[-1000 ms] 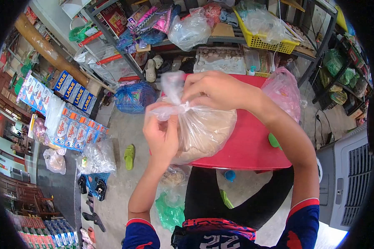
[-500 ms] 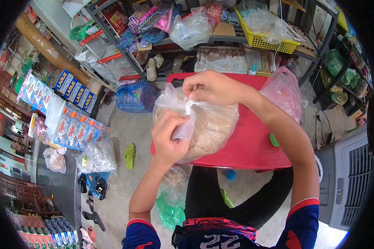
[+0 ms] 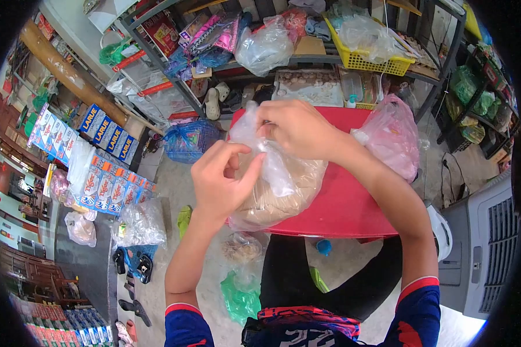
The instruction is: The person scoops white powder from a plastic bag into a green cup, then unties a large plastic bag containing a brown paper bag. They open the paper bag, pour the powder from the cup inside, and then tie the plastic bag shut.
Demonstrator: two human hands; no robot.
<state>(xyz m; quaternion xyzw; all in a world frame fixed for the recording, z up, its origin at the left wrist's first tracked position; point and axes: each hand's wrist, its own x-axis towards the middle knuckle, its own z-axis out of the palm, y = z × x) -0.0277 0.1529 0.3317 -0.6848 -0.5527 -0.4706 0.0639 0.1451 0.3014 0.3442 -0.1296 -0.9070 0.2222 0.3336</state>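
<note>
A clear plastic bag (image 3: 289,194) filled with something light brown sits on the red table (image 3: 344,199). Its gathered white plastic top stands up between my hands. My right hand (image 3: 298,128) has its fingers closed on the twisted neck of the bag, from the far right side. At the bag's left, my left hand (image 3: 223,179) has thumb and index finger apart, with a gap between them and the thumb tip close to the neck. The other fingers of that hand are curled and partly hidden.
A pink plastic bag (image 3: 391,136) rests at the table's right end. Behind stands a shelf with a yellow basket (image 3: 370,61). A blue bag (image 3: 188,140) lies on the floor to the left, near stacked beer cartons (image 3: 107,182). An air cooler (image 3: 486,254) is at the right.
My left hand has let go of the bag's neck and moved slightly left, its fingers spreading. My right hand stays at the neck, where the loose plastic top now stands higher.
</note>
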